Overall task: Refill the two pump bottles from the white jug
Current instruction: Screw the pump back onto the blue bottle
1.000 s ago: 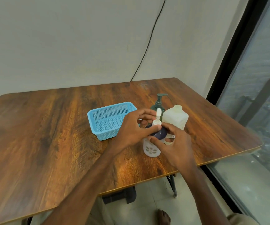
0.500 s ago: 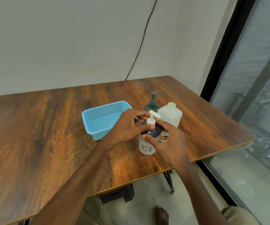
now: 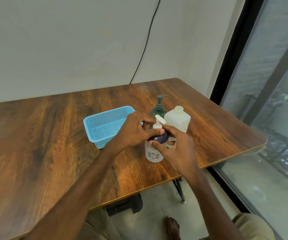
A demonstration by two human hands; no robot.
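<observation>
Two pump bottles (white (image 3: 154, 154), green (image 3: 158, 110)), one jug (image 3: 178, 120), one basket (image 3: 105, 125).

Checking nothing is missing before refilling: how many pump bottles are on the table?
2. The white bottle stands near the front edge, held by both hands; the green bottle stands behind it, left of the jug. None seems hidden.

A blue mesh basket (image 3: 105, 125) sits on the wooden table (image 3: 36, 144).

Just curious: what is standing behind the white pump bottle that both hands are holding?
Behind the white pump bottle stand a green pump bottle and the white jug, its cap on. The hands cover their lower parts, so their bases cannot be seen.
</observation>
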